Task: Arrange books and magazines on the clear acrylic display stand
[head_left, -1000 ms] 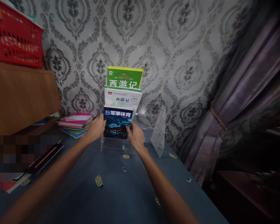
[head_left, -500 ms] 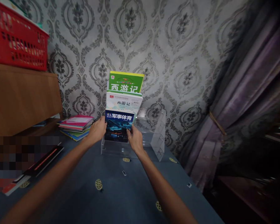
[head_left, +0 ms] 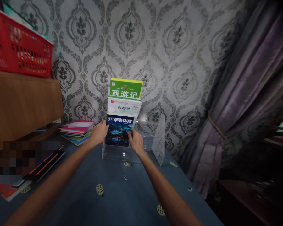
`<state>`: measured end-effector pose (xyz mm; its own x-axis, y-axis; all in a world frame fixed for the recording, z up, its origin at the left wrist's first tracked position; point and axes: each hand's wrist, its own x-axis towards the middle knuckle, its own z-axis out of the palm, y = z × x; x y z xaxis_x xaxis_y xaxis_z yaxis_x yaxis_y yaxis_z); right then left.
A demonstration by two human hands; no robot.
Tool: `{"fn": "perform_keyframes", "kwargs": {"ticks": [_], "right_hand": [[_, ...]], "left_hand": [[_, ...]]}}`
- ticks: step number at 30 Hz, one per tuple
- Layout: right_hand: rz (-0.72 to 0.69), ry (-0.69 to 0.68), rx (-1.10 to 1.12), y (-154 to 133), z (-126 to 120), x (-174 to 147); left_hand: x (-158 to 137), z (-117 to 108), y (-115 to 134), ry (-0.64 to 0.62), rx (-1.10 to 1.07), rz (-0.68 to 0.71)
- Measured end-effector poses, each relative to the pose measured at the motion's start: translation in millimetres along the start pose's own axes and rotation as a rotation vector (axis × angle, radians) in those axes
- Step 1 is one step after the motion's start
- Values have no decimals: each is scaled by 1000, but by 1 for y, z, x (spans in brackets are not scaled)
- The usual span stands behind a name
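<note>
A dark blue magazine [head_left: 118, 133] stands upright in the lowest front tier of a clear acrylic book rack [head_left: 158, 141]. My left hand [head_left: 99, 133] grips its left edge with fingers closed. On the opposite edge, the thumb and fingers of my right hand [head_left: 136, 141] pinch the same magazine. Directly behind it rises a white book [head_left: 124, 106], and behind that a green book [head_left: 126, 87] with a yellow top edge. Both lean in the higher tiers on the rack's left side. The magazine hides their lower parts.
Left of the rack lies a stack of books [head_left: 77, 130] with a pink one on top. More books [head_left: 47, 166] lie at the table's left, partly blurred out. A red basket [head_left: 21, 47] sits on a wooden cabinet [head_left: 25, 106]. A tied curtain [head_left: 217, 125] hangs at right.
The view has tilted slightly, so everything sits a little lower in the picture. Both hands keep the same hold on the magazine, which stays in the front tier.
</note>
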<state>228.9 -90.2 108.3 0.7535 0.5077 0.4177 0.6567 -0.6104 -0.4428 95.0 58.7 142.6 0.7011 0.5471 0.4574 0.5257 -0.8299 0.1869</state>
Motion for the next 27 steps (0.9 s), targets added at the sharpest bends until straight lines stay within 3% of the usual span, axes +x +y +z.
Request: {"fn": "perform_keyframes", "kwargs": {"ticks": [12,27], "right_hand": [[9,-10,-33,-2,-4,-1],[-24,19,-70,1,2,-12]], "left_hand": [[2,-2,2,-13,-2,-27],[-4,4,-12,23,-104,60]]}}
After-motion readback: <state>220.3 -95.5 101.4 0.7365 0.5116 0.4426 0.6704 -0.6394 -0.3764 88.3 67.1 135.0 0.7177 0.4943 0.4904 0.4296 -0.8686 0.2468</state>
